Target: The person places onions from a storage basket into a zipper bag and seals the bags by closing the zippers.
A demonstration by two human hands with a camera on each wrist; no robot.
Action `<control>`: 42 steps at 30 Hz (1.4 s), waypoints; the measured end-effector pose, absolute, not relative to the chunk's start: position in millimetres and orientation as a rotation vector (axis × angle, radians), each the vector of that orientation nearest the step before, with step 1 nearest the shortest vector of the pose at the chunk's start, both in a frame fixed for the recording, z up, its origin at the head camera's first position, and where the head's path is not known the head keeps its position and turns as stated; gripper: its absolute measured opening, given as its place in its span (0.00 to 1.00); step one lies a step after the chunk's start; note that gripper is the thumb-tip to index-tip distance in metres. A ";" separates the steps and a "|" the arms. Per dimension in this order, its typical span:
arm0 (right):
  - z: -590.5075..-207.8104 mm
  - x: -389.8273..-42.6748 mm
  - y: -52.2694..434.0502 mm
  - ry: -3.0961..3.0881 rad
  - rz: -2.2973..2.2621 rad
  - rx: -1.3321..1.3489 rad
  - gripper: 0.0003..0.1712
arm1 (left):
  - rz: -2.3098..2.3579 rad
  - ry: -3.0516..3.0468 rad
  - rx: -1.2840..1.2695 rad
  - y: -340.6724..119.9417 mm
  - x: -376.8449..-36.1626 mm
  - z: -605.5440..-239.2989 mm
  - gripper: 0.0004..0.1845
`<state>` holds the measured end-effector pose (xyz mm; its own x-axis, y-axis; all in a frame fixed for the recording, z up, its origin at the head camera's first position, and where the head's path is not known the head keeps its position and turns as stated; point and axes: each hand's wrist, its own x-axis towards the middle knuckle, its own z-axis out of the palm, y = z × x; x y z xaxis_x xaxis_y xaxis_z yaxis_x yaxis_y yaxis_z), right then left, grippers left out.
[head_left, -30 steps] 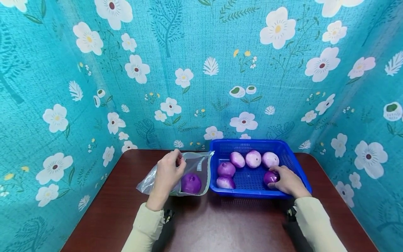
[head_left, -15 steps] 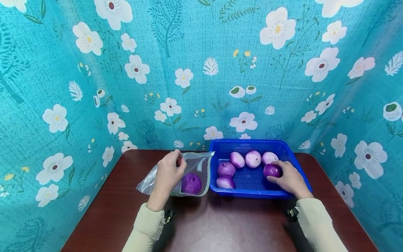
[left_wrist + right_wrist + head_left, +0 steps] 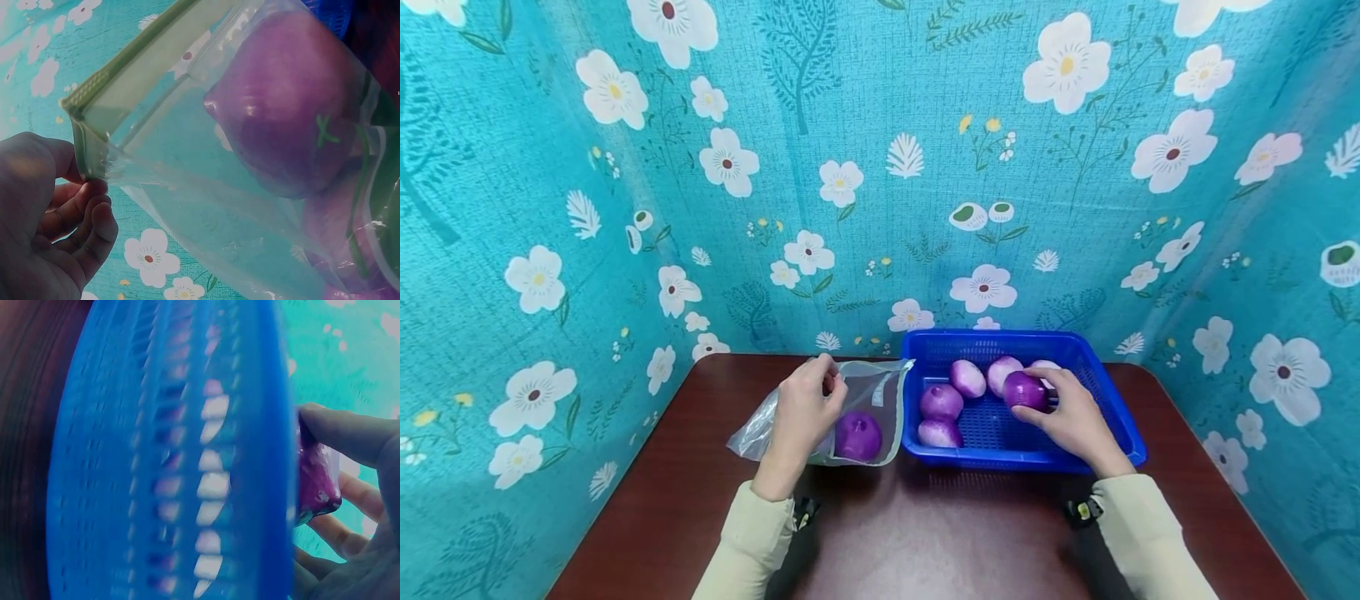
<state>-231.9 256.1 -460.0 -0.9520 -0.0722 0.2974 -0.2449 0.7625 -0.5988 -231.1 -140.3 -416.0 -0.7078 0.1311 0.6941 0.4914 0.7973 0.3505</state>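
Note:
My left hand (image 3: 805,408) pinches the edge of a clear zip bag (image 3: 187,156) between thumb and fingers, its mouth turned toward the basket. Inside the bag lies a purple onion (image 3: 858,437); the left wrist view shows a second onion (image 3: 337,225) behind it. With its thumb and fingers, my right hand (image 3: 1075,421) holds another dark purple onion (image 3: 1025,391) above the blue basket (image 3: 1000,457). Several paler onions sit in the basket, among them one at the left (image 3: 941,402). In the right wrist view the basket wall hides part of the held onion.
The bag and basket stand side by side on a dark brown table (image 3: 925,533). A flowered turquoise cloth (image 3: 880,208) hangs close behind and along both sides. The basket's raised rim lies between the held onion and the bag.
My right hand has lifted the dark onion from the basket's right side and carried it leftward. The left hand stays at the bag's edge.

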 end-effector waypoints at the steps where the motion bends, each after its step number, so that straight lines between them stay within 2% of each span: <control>1: -458.4 -231.3 251.7 -2.700 0.990 0.261 0.39 | -0.691 -2.305 -0.459 -140.1 -231.0 -416.0 0.08; 11: -451.6 -231.1 211.7 -2.642 1.176 0.434 0.35 | -0.680 -2.321 -0.440 -139.7 -231.6 -417.2 0.09; 19: -450.5 -232.2 177.3 -2.581 1.252 0.555 0.38 | -0.682 -2.324 -0.464 -138.1 -232.1 -417.5 0.08; 29: -443.4 -228.5 131.4 -2.511 1.421 0.754 0.36 | -0.699 -2.309 -0.478 -135.1 -231.8 -418.6 0.08; 37: -442.6 -229.1 120.6 -2.498 1.390 0.797 0.36 | -0.704 -2.299 -0.478 -137.0 -230.9 -418.5 0.08; 42: -441.6 -227.8 114.9 -2.478 1.532 0.977 0.36 | -0.703 -2.294 -0.467 -138.2 -230.1 -418.7 0.09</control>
<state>-227.8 114.9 -441.6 -0.7958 -0.4780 0.3719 -0.5463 0.3016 -0.7814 -230.1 -138.2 -418.7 -0.7022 0.1323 0.6996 0.5017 0.7892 0.3543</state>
